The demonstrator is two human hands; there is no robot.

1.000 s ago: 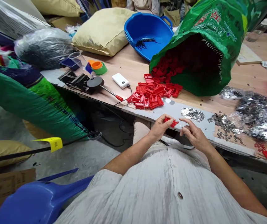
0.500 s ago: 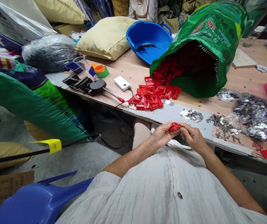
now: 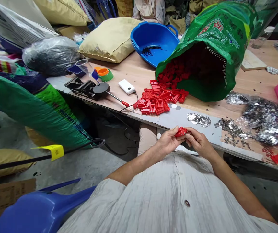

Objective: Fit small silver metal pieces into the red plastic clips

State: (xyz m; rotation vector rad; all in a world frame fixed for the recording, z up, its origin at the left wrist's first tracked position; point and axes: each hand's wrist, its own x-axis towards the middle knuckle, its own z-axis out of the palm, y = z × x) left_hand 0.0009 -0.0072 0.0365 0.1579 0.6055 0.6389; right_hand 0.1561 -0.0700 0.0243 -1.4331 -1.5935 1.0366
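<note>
1. The operator's left hand (image 3: 168, 141) grips a single red part (image 3: 181, 131) between thumb and fingers, in front of the torso at the near table edge.
2. The right hand (image 3: 199, 142) meets the left at the part's right end. Its thumb and fingers are drawn together; whether they clamp the part or a smaller piece cannot be told.
3. A grey sheet (image 3: 178, 118) lines the table edge and bears shiny metal pieces (image 3: 199, 119). Darker metal pieces (image 3: 233, 127) lie to the right.
4. Farther back, a pile of red parts (image 3: 155, 98) spreads from the mouth of a green sack (image 3: 223, 30). A white device (image 3: 126, 86) lies left of the pile.
5. Beyond stands a blue basin (image 3: 153, 32) containing thin black strands (image 3: 150, 50).
</note>
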